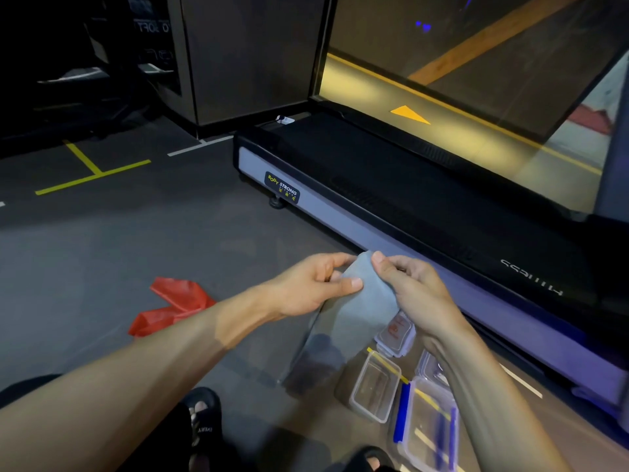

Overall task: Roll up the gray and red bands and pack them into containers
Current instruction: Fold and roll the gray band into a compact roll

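Note:
Both my hands hold the gray band (357, 308) up in front of me by its top end. My left hand (316, 284) pinches its left edge between thumb and fingers, and my right hand (412, 284) pinches the right edge. The band hangs down toward the floor, thin and partly see-through. The red band (177, 306) lies crumpled on the floor to the left, apart from both hands. Below my right arm stand a small clear container (374, 390) and a larger clear container with blue clips (429, 427), both without lids on them.
A treadmill (391, 195) runs along the right side, close to the containers. Two clear lids (396, 333) lie on the floor by its edge. My feet in black sandals (204, 420) are at the bottom. Dark gym floor with yellow tape marks (92, 172) spreads left.

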The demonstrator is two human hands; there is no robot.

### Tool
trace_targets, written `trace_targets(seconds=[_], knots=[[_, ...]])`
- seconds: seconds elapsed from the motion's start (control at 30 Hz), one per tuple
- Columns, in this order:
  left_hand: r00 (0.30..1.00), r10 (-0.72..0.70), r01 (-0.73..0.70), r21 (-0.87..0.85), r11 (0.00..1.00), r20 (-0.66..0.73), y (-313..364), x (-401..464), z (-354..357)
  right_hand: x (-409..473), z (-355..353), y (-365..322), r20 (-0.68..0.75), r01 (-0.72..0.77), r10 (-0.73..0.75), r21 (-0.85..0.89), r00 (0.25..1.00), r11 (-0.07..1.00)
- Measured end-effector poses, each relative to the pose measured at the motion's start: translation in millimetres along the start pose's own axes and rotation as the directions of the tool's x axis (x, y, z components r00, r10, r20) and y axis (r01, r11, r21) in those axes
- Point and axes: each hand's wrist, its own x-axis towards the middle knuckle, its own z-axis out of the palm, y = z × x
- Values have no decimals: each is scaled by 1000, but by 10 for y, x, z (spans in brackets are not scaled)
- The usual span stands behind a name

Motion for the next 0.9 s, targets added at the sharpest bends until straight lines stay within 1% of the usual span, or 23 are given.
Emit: trace_targets(seconds=[0.1, 0.2, 0.27, 0.4, 0.5, 0.57, 0.7, 0.8, 0.9], knots=[[998, 24, -22, -32, 999, 61, -5, 7, -9, 17, -17, -7, -6, -8, 8, 16, 1000, 1000], [995, 27, -18, -101, 995, 91, -6, 6, -15, 43, -28, 2, 0, -24, 24, -26, 1000, 999], [997, 26, -18, -109, 994, 76, 6, 8, -12, 47, -13, 4, 11, -17, 18, -83, 1000, 996], [999, 25, -23, -62, 998, 23, 18, 8, -7, 17, 65, -10, 50, 33, -24, -197, 998, 980], [999, 41, -41, -8, 999, 0, 3, 4, -10, -6, 48, -11, 109, 97, -73, -234, 991, 967], [1000, 29, -29, -13, 1000, 2, 12, -7, 9, -14, 16, -23, 134, 129, -97, -262, 986, 956], [999, 44, -45, 51, 998, 29, 26, -29, -7, -13, -42, -95, 107, 151, -124, -295, 986, 944], [999, 20, -21, 45, 999, 27, -25, -56, -80, -5, -86, -173, 71, 148, -134, -287, 988, 946], [1000, 16, -18, 90, 996, 20, -95, -79, -105, 12, -116, -267, 23, 141, -139, -224, 990, 964]])
